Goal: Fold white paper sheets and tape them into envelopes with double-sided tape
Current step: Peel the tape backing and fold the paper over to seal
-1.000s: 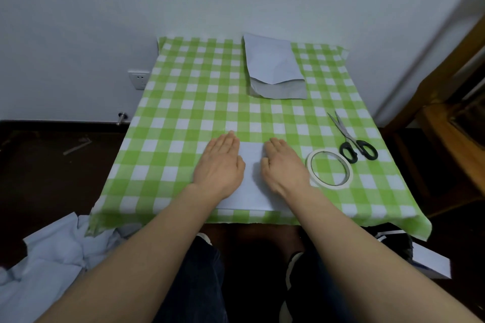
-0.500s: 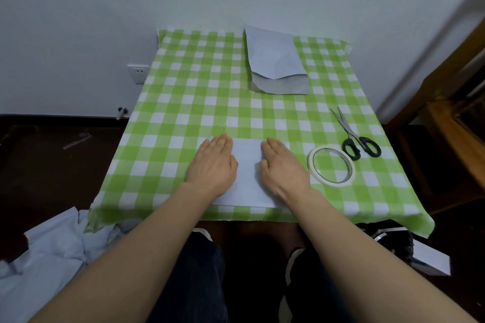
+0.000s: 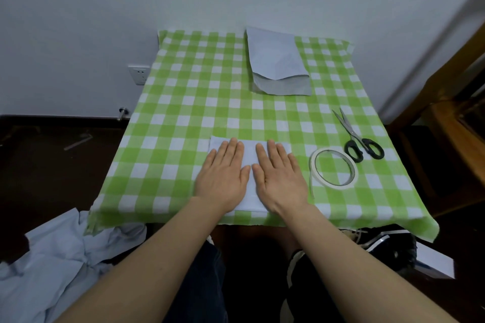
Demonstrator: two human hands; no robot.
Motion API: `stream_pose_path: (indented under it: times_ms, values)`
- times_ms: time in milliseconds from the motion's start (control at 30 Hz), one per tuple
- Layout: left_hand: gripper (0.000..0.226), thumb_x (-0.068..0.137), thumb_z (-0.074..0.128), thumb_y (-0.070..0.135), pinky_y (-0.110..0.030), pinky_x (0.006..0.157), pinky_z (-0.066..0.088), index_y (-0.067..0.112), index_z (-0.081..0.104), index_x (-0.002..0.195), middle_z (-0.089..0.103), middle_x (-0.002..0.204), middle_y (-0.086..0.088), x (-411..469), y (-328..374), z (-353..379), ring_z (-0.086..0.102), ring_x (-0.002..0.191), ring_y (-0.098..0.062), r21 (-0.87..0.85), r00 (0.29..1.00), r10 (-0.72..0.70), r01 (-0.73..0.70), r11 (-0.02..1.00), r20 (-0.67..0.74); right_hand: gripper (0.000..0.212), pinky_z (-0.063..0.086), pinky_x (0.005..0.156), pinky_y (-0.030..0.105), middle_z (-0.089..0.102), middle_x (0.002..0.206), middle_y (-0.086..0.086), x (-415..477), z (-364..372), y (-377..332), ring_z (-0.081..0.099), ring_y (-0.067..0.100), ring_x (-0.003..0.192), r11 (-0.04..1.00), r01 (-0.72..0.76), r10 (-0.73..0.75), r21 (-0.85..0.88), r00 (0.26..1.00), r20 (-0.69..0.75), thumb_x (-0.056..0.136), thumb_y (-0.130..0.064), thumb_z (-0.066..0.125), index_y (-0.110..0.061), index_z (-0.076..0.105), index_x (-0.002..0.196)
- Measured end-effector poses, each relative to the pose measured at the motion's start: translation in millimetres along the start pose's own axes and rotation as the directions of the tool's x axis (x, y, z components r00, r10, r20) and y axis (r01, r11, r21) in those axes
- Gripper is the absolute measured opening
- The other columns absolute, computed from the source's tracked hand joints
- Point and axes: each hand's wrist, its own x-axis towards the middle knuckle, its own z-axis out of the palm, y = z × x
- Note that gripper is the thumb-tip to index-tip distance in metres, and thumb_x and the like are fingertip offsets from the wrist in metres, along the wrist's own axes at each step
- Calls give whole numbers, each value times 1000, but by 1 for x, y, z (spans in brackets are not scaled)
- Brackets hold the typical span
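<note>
Palms down, the left hand (image 3: 223,178) and right hand (image 3: 280,176) lie flat, fingers straight, on the white paper sheet (image 3: 248,156) near the tabletop's (image 3: 183,113) front edge, probably flattening a fold. The tape roll (image 3: 314,166) and scissors (image 3: 353,136) lie to the right, within reach.

- The surface (image 3: 183,102) is covered by a green-and-white checked cloth (image 3: 367,207).
- A folded white paper sheet (image 3: 248,151) lies flat near the front edge.
- A paper stack (image 3: 275,60) sits at the far edge.
- A tape roll (image 3: 338,186) lies right of the sheet, with scissors (image 3: 351,132) just beyond it.
</note>
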Motion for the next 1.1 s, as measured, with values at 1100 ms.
stream_pose_path:
  times_ms: [1100]
  values:
    - [55,102,14,36,-34,116,12,4,34,142,33,150,-11,9,-22,-32,27,140,-23,1,989,-143,143,990,39,53,8,118,33,13,159,1,5,-24,12,10,17,147,996,-92,91,7,995,32,102,-35,14,-13,18,151]
